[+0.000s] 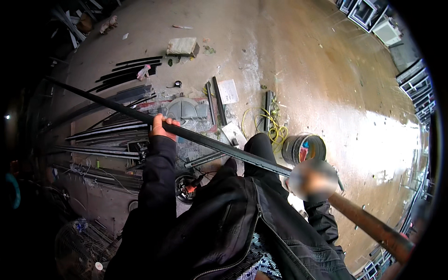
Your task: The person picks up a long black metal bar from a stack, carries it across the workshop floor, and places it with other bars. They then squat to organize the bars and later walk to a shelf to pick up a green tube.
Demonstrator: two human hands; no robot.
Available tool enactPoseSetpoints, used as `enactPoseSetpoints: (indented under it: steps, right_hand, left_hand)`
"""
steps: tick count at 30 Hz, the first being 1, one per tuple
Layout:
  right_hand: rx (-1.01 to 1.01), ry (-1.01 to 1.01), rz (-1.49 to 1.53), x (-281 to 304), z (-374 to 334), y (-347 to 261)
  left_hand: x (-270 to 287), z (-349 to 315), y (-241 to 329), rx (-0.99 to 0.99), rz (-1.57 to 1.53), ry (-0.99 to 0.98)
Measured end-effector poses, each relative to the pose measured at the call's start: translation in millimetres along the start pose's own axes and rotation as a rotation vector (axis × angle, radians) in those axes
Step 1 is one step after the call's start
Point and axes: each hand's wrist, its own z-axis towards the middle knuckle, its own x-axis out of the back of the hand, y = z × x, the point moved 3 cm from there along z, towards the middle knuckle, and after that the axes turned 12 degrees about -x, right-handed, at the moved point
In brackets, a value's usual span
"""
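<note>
Bar and bucket obstruct; floor beyond lies open.

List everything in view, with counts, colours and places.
Long bar: one, black, slanting across the centre.
Loose bars: many, black and grey, floor at left.
Rounded machine: one, grey, left of centre.
Block: one, pale, upper floor.
Crumpled thing: one, pink, on upper-left bars.
Panel: one, whitish, upper centre.
Bucket: one, dark, right of centre.
Cable: one coil, yellow, beside the bucket.
Pole: one, rusty brown, lower right.
Frames: several, pale and dark, right edge.
Box: one, white, upper right.
Fan: one, dark, lower left.
Smaller scraps: too unclear to count.
Jacket: one, black, bottom centre.
Left hand: one, bare, around the long bar.
Right hand: one, blurred, right of centre.
</note>
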Motion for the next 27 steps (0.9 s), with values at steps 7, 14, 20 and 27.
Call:
enactPoseSetpoints:
  steps: [7,14,20,27]
  right_hand:
    - [0.035,-0.010,-0.075,-19.3,110.2,32.6]
    - [0.138,-0.021,-0.063,-21.5,291.9,62.0]
    - [0.134,0.107,-0.128,32.2,431.1,72.8]
    - [0.152,0.200,-0.152,77.8,532.1,67.2]
  left_hand:
    - [-41.2,73.8,-52.8,0.077,-0.056,0.067]
    - [-126.7,177.7,-121.9,0.057,-0.094,0.233]
    - [-248.7,242.2,-148.0,-0.052,-0.052,0.146]
    - [-324.3,307.1,-152.6,0.079,-0.003,0.249]
